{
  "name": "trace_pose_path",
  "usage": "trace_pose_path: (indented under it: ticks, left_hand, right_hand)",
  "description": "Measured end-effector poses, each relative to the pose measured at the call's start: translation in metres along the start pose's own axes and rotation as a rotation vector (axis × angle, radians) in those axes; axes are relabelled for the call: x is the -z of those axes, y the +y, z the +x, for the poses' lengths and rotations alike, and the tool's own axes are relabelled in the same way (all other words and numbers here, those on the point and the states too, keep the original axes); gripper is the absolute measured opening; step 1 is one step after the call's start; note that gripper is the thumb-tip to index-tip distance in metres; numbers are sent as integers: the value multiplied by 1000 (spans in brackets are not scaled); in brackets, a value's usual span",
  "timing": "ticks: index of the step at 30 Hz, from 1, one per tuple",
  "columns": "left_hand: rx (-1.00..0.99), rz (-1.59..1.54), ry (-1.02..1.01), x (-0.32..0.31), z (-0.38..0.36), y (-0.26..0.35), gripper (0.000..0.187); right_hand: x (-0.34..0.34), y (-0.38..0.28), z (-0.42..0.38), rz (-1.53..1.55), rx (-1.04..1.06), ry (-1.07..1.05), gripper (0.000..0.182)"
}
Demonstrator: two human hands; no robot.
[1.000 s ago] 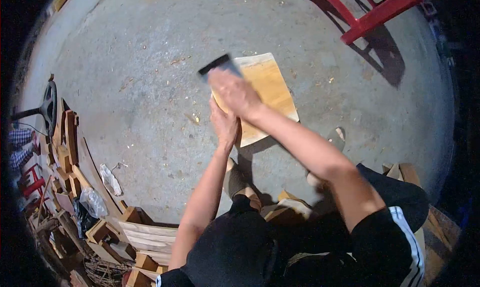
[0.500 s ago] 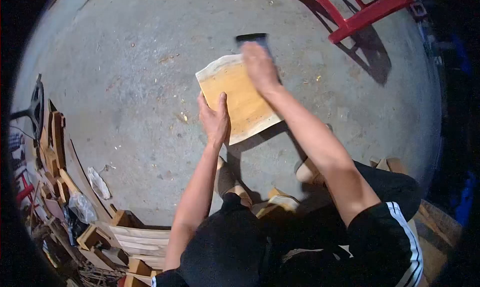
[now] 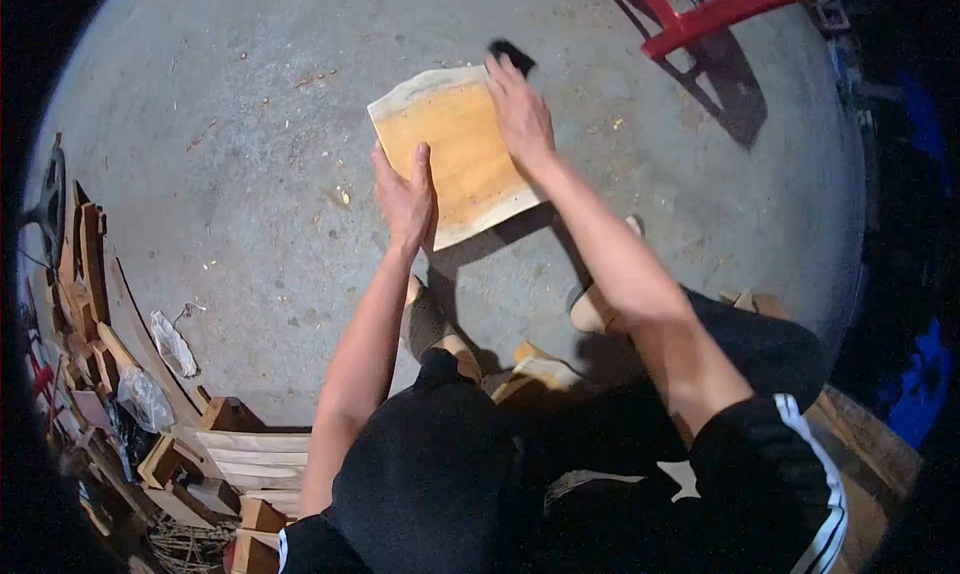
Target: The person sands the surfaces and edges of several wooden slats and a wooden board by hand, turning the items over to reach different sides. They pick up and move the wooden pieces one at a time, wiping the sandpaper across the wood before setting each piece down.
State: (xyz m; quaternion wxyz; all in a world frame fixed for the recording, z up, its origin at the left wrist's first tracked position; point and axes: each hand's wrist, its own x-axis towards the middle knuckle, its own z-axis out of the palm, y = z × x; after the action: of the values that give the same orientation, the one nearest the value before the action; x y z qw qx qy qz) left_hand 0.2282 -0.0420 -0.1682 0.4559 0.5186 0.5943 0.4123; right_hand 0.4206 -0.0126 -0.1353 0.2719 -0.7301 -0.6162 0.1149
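A yellow-brown wooden board with pale, uneven edges is held over the concrete floor. My left hand grips its lower left edge, thumb on the top face and fingers at the side. At the board's upper right edge is my right hand, fingers pointing up and close to a dark object that sticks out past the fingertips. The right hand's fingers are bent around this edge area; whether they hold the dark object or the board is partly hidden.
A red metal frame stands at the upper right. Wood offcuts, a plastic bag and a white scrap lie at the left. Another yellow wood piece is between my feet.
The board and both hands appear higher and further left. The dark object at my right hand is turned, with less of it showing. The surroundings have also shifted in view.
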Motion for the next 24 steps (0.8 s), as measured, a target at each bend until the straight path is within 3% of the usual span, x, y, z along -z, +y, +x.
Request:
trace_pose_path:
  ticks: [3,6,10,13,16,18,20,24]
  left_hand:
    - [-27,-29,20,-4,3,-3,56]
    - [-28,-6,5,-4,3,-4,57]
    - [1,44,9,-4,3,-2,51]
    - [-1,27,11,-2,-1,9,50]
    - [-72,-8,44,-4,0,3,51]
    - [-62,-16,48,-7,4,2,51]
    - [-40,2,16,-4,-4,0,52]
    - [0,-21,9,-7,3,0,54]
  right_hand:
    - [21,6,-86,-48,15,-18,43]
    - [31,3,-119,-140,-25,-88,45]
    - [10,3,-32,-37,80,34,42]
    - [1,8,-12,-65,56,26,42]
    - [18,4,-84,-152,-28,0,48]
    - [21,28,-125,-279,73,-67,49]
    - [36,12,-144,-122,-112,-64,47]
    - [13,7,-37,37,-104,14,42]
